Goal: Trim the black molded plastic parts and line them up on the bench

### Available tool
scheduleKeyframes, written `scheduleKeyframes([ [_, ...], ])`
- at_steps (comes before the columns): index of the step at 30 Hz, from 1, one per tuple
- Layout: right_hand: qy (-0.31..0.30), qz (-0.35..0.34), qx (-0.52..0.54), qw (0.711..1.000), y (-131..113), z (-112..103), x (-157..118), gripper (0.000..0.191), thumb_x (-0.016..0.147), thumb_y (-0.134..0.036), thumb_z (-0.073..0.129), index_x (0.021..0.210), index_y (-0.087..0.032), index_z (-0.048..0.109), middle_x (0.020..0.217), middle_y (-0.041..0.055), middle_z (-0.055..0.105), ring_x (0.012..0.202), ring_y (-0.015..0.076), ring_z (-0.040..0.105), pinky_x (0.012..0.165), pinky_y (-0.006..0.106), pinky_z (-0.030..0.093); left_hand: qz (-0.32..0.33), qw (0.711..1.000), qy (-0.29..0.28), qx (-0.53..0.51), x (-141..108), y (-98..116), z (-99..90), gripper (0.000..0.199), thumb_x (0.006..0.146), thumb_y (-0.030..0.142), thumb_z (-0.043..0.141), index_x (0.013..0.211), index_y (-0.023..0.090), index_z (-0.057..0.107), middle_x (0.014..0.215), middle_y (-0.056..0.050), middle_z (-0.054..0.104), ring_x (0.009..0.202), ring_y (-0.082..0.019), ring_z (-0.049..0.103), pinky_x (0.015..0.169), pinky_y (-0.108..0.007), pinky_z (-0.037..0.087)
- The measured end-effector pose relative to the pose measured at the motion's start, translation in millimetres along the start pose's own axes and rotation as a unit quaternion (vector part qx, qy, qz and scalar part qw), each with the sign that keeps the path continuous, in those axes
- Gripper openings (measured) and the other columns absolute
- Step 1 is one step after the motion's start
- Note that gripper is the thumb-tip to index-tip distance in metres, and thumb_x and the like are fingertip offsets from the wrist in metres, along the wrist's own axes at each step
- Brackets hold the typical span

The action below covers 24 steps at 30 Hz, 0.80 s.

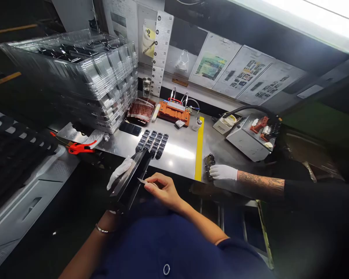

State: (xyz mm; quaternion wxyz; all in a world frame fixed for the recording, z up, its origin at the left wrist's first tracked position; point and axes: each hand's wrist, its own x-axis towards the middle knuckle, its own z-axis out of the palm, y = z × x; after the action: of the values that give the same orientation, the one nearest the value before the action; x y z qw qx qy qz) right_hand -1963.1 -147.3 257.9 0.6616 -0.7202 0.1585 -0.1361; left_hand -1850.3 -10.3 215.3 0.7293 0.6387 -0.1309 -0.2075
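The long black part (131, 179) is held up, tilted, at the near edge of the metal table (178, 149), its long axis running from the lower left, by the left wrist, to the upper right, where its far end points at the rows of small black pieces (152, 142). The gloved left hand (120, 172) is clamped on its left side, some fingers hidden. The bare right hand (164, 192) pinches a small blade (142, 180) between thumb and forefinger, its tip aimed left at the part; whether they touch I cannot tell. Shiny metal shows between the small pieces and the yellow strip (199, 149). Left stand stacked plastic trays (104, 77), behind a phone (130, 128); right, a co-worker's gloved hand (223, 172) touches a dark part (208, 166).
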Motion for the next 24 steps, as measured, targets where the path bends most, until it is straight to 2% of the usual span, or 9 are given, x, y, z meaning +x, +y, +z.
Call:
scheduleKeyframes([
  [2, 0.027, 0.016, 0.004, 0.999, 4.2, -1.7, 0.7, 0.028, 0.08, -0.046, 0.072, 0.078, -0.019, 0.074, 0.072, 0.0027, 0.065, 0.063, 0.0121, 0.052, 0.06, 0.027, 0.04, 0.076, 0.997, 0.014, 0.012, -5.8, 4.1, -1.8, 0.042, 0.077, 0.047, 0.072, 0.113, 0.025, 0.07, 0.13, -0.008, 0.067, 0.137, -0.033, 0.05, 0.12, -0.051, 0.034],
  [4, 0.056, 0.027, 0.009, 0.998, 8.6, -4.2, 1.4, 0.03, 0.077, -0.049, 0.074, 0.078, -0.019, 0.075, 0.07, 0.0024, 0.065, 0.061, 0.0119, 0.051, 0.06, 0.027, 0.04, 0.141, 0.989, 0.003, 0.032, -10.0, 8.9, -2.7, 0.037, 0.078, 0.039, 0.074, 0.112, 0.025, 0.071, 0.126, -0.007, 0.07, 0.135, -0.033, 0.053, 0.119, -0.052, 0.035],
  [8, 0.089, 0.039, 0.017, 0.995, 14.8, -9.9, 4.2, 0.033, 0.075, -0.052, 0.075, 0.078, -0.019, 0.075, 0.071, 0.0026, 0.067, 0.062, 0.0122, 0.052, 0.061, 0.027, 0.042, 0.178, 0.984, -0.011, 0.022, -15.3, 19.5, 0.8, 0.028, 0.082, 0.037, 0.072, 0.109, 0.028, 0.073, 0.121, -0.004, 0.073, 0.13, -0.031, 0.059, 0.12, -0.05, 0.035],
  [12, 0.153, 0.065, 0.047, 0.985, 20.8, -18.6, 12.5, 0.04, 0.07, -0.057, 0.076, 0.074, -0.019, 0.071, 0.066, 0.0, 0.063, 0.06, 0.0112, 0.049, 0.06, 0.026, 0.042, 0.14, 0.99, -0.026, -0.004, -24.0, 25.1, 10.5, 0.025, 0.08, 0.043, 0.075, 0.099, 0.027, 0.076, 0.119, -0.006, 0.074, 0.13, -0.034, 0.059, 0.118, -0.051, 0.038],
  [14, 0.16, 0.073, 0.054, 0.983, 24.1, -24.1, 15.6, 0.043, 0.066, -0.06, 0.077, 0.072, -0.019, 0.067, 0.061, -0.0022, 0.058, 0.057, 0.01, 0.045, 0.056, 0.025, 0.038, 0.115, 0.993, -0.017, -0.019, -26.5, 22.8, 14.4, 0.03, 0.078, 0.046, 0.077, 0.1, 0.026, 0.075, 0.123, -0.008, 0.073, 0.131, -0.034, 0.057, 0.117, -0.052, 0.039],
  [17, 0.128, 0.061, 0.048, 0.989, 26.0, -31.9, 14.7, 0.048, 0.063, -0.06, 0.08, 0.088, -0.02, 0.069, 0.057, -0.0065, 0.05, 0.054, 0.0081, 0.04, 0.053, 0.024, 0.033, 0.048, 0.997, -0.008, -0.063, -22.5, 15.0, 14.6, 0.037, 0.071, 0.049, 0.081, 0.102, 0.029, 0.074, 0.12, -0.006, 0.074, 0.124, -0.034, 0.062, 0.112, -0.054, 0.046],
  [20, 0.061, 0.061, 0.006, 0.996, 21.1, -36.6, 10.3, 0.06, 0.059, -0.051, 0.086, 0.108, -0.021, 0.069, 0.053, -0.0109, 0.038, 0.05, 0.0064, 0.032, 0.05, 0.023, 0.027, -0.037, 0.995, -0.055, -0.076, -14.2, 11.2, 11.1, 0.033, 0.058, 0.042, 0.09, 0.085, 0.029, 0.076, 0.089, -0.004, 0.078, 0.101, -0.035, 0.072, 0.101, -0.057, 0.054],
  [22, 0.042, 0.056, -0.036, 0.997, 15.9, -35.3, 8.5, 0.053, 0.061, -0.047, 0.086, 0.104, -0.019, 0.071, 0.052, -0.0104, 0.036, 0.05, 0.0065, 0.029, 0.049, 0.023, 0.024, -0.067, 0.99, -0.077, -0.093, -10.8, 14.2, 11.5, 0.029, 0.062, 0.041, 0.087, 0.084, 0.027, 0.076, 0.085, -0.005, 0.078, 0.096, -0.034, 0.074, 0.096, -0.057, 0.058],
  [24, 0.049, 0.037, -0.074, 0.995, 12.2, -29.1, 8.6, 0.043, 0.065, -0.046, 0.084, 0.096, -0.019, 0.073, 0.055, -0.0077, 0.042, 0.051, 0.0076, 0.032, 0.05, 0.024, 0.028, -0.088, 0.984, -0.078, -0.137, -9.7, 21.1, 16.3, 0.033, 0.075, 0.046, 0.077, 0.1, 0.025, 0.075, 0.1, -0.006, 0.078, 0.107, -0.033, 0.072, 0.094, -0.055, 0.059],
])
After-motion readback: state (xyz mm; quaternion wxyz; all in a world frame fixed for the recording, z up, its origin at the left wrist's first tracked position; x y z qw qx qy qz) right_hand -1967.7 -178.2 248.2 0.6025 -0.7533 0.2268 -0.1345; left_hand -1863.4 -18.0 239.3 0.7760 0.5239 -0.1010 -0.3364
